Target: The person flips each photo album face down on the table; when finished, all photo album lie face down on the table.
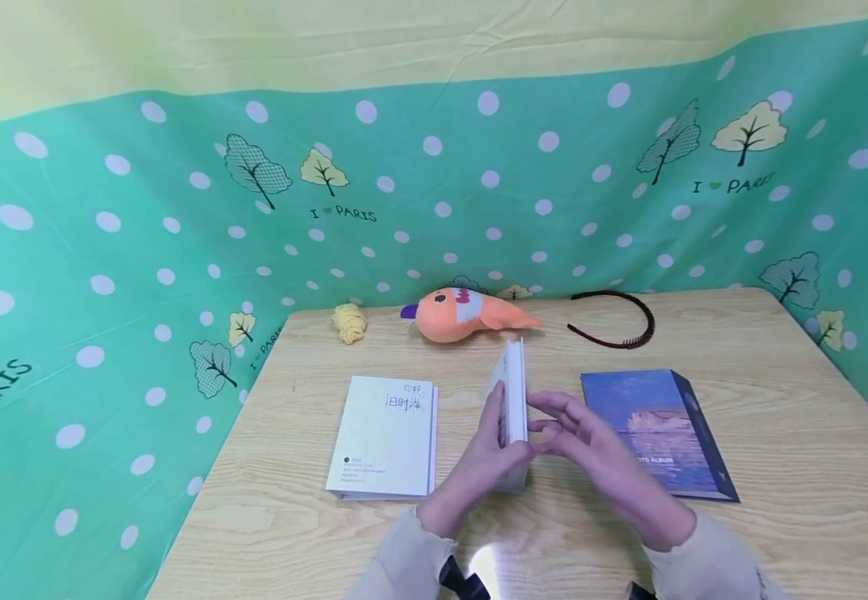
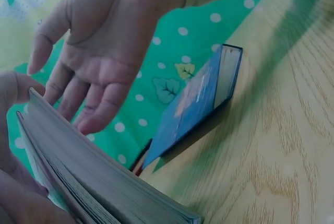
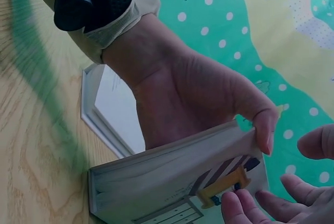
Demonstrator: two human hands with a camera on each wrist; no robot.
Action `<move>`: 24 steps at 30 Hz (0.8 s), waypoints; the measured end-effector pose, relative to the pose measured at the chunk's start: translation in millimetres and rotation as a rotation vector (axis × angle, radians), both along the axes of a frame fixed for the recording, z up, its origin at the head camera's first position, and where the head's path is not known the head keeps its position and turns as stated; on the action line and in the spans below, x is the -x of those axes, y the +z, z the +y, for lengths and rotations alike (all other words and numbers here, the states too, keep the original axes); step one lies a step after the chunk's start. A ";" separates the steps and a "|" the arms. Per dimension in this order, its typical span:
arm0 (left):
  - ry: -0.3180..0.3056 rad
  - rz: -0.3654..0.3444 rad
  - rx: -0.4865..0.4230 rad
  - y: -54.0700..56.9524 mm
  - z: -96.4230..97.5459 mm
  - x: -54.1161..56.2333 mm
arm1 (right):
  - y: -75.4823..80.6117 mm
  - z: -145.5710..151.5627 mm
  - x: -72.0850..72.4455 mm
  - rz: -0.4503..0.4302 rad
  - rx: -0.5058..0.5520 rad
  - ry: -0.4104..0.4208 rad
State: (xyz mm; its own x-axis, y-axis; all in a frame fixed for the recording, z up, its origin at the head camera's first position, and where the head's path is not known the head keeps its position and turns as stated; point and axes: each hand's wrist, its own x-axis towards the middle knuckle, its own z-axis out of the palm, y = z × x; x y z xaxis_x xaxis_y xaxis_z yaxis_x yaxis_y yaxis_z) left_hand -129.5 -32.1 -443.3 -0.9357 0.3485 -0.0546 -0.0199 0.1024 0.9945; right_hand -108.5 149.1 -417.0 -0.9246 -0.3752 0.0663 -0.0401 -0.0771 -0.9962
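The hardcover book (image 1: 516, 392) stood on edge, tilted slightly, in front of the person, its pale page block showing between stiff boards; whether its lower edge touched the wood could not be told. Its right-hand cover carried a printed striped awning and a yellow bench. The left hand (image 1: 479, 467) was clamped on the book, curled around its near edge. The right hand (image 1: 591, 446) had its fingers apart and gently bent, their tips at the book's right face.

Left of the book lay a white, square-cornered binder-like book (image 1: 381, 442) with Chinese lettering, a strip of wood grain between the two. Right of the book, past the right hand, lay a glossy blue photo album (image 1: 647, 417) with a dark spine. Just beyond the book rested a soft orange plush toy (image 1: 444, 321); beyond and to its right, a thin, dark, toothed hairband (image 1: 652, 319); beyond and to its left, a fuzzy yellow yarn bundle (image 1: 349, 323). The smooth wood-grain table (image 1: 253, 533) reached its far edge behind the book, against polka-dotted green cloth (image 1: 464, 208), and stretched wide on the book's right, past the album.
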 end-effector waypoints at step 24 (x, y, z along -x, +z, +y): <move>0.081 -0.055 -0.356 -4.1 -7.4 0.7 | -38.5 0.8 7.0 -0.001 -0.278 -0.001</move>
